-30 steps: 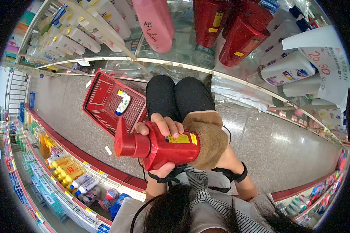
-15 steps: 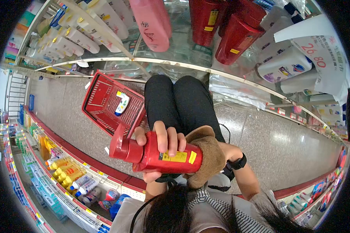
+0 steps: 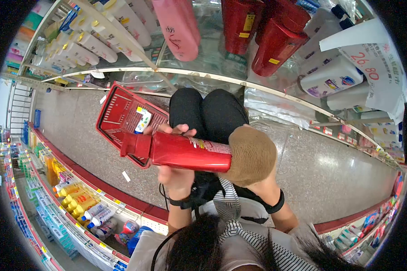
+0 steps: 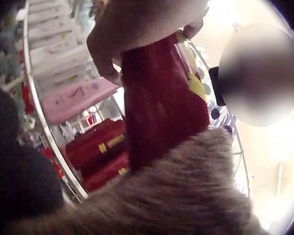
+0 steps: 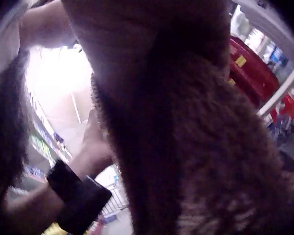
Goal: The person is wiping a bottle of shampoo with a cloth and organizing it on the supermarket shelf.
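Observation:
In the head view my left hand (image 3: 175,179) grips a red pump bottle (image 3: 190,152) near its shoulder, thumb below and fingers behind. The bottle lies roughly level, pump to the left. A brown fluffy cloth (image 3: 252,156) covers its base, held by my right hand (image 3: 267,189), whose fingers are hidden by the cloth. From the left wrist, the red bottle (image 4: 159,103) shows between my left hand (image 4: 142,24) and the cloth (image 4: 186,181). Dark, blurred cloth (image 5: 220,142) fills much of the right wrist view.
A red basket (image 3: 111,115) with a white bottle (image 3: 143,121) inside stands on the floor at the left. Ahead, a shelf edge (image 3: 203,73) runs below pink, red and white bottles. Another shelf (image 3: 142,217) with yellow and white bottles is at lower left.
The held bottle has turned about its length, so its yellow label no longer faces up. The left fingers have moved behind it. The cloth and right hand have swung around the base.

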`<state>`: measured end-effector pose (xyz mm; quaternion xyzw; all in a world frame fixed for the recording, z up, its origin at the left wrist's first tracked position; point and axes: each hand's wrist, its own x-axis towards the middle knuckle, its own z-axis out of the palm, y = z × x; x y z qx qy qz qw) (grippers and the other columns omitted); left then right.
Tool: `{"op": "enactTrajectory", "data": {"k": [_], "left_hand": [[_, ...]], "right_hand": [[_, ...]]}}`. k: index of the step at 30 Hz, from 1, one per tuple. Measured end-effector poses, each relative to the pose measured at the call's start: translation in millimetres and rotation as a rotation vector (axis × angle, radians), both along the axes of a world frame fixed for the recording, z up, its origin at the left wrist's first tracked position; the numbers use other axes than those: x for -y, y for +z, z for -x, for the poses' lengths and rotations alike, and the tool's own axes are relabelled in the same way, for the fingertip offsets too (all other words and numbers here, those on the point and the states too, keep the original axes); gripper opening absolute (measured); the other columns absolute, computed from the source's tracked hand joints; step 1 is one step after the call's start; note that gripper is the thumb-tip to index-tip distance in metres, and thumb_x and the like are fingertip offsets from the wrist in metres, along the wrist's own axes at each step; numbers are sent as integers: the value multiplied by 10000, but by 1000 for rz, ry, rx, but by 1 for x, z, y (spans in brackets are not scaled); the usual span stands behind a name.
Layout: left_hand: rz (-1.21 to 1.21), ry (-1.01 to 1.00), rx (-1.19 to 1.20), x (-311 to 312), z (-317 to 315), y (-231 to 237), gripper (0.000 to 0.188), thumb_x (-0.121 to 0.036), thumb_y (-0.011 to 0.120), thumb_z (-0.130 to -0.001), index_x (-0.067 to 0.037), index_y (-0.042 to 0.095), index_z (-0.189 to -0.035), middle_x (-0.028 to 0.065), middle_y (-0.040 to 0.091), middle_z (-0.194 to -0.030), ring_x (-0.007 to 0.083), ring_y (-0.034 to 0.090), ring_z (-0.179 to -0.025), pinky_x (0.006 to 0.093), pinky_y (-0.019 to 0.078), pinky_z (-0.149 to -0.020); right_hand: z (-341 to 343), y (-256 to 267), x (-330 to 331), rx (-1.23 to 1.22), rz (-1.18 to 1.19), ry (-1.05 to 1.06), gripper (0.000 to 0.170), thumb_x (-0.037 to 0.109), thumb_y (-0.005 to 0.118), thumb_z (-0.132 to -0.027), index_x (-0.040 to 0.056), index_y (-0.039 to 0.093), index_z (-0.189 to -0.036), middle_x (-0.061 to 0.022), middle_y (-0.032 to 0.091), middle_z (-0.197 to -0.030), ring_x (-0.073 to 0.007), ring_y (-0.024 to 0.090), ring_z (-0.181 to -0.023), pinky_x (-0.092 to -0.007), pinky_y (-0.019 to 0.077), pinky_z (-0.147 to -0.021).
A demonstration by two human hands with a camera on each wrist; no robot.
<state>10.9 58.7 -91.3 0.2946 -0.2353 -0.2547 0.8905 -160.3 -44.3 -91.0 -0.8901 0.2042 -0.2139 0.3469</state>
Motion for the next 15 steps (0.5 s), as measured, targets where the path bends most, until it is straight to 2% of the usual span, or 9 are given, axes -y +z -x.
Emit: {"op": "enactTrajectory", "data": {"k": [1, 2, 3, 4, 5, 7, 10, 14, 15], "left_hand": [[2, 2, 5, 5, 6, 2, 841, -431, 699, -749, -153, 266, -1413, 114, 468, -1295, 321, 501, -1176, 530, 363, -1025], [-35, 104, -66, 11, 16, 5, 816, -447, 705, -743, -169, 291, -1388, 104, 474, -1241, 302, 510, -1141, 508, 377, -1001], [-73, 205, -139, 13, 21, 8, 791, -462, 710, -736, -185, 316, -1363, 94, 479, -1187, 283, 519, -1106, 485, 390, -977], [-74, 204, -141, 12, 21, 7, 791, -462, 710, -736, -185, 316, -1363, 94, 479, -1187, 283, 519, -1106, 485, 390, -977], [-33, 177, -113, 12, 20, 7, 763, -455, 712, -736, -190, 329, -1341, 81, 468, -1154, 256, 511, -1057, 460, 398, -940], [-38, 176, -69, 14, 21, 16, 737, -414, 753, -702, -188, 359, -1283, 46, 427, -1053, 194, 464, -931, 393, 402, -830], [56, 110, -8, 9, 22, 24, 768, -285, 839, -646, -191, 341, -1223, 70, 432, -1047, 211, 508, -914, 393, 428, -796], [81, 118, 146, 8, 20, 28, 775, -221, 841, -594, -167, 349, -1190, 83, 434, -1020, 214, 507, -873, 380, 436, -745], [71, 121, 166, 7, 19, 28, 772, -205, 834, -582, -162, 342, -1175, 89, 435, -1019, 214, 510, -865, 380, 441, -729]], "right_hand": [[6, -5, -6, 6, -84, -135, 795, 377, 843, -588, 59, 518, -1241, -134, 555, -1235, -306, 508, -1174, -417, 390, -976], [4, -5, -9, 8, -85, -134, 795, 377, 843, -588, 59, 518, -1241, -134, 555, -1235, -306, 508, -1174, -417, 390, -976], [2, -4, -15, 103, -263, -218, 784, 381, 842, -580, 55, 533, -1223, -149, 550, -1247, -308, 518, -1161, -420, 389, -979], [0, -3, -19, 196, -440, -301, 773, 385, 842, -573, 51, 548, -1205, -165, 546, -1259, -311, 528, -1149, -422, 388, -981], [-2, -6, -21, 194, -440, -301, 773, 385, 842, -573, 51, 548, -1205, -165, 546, -1259, -311, 528, -1149, -422, 388, -981], [-4, -13, -25, 68, -142, -193, 810, 390, 840, -567, 54, 527, -1234, -173, 521, -1288, -317, 506, -1184, -402, 382, -1004], [-6, -10, -19, 76, -112, -51, 833, 389, 838, -562, 61, 512, -1255, -172, 509, -1300, -317, 505, -1185, -399, 387, -1000], [-11, -15, -3, 57, -79, 91, 787, 368, 823, -585, 74, 520, -1248, -165, 516, -1294, -326, 500, -1183, -412, 379, -1002], [-15, -15, 4, -41, -207, 228, 775, 358, 819, -596, 73, 519, -1251, -159, 517, -1293, -327, 496, -1187, -419, 368, -1009]]}}
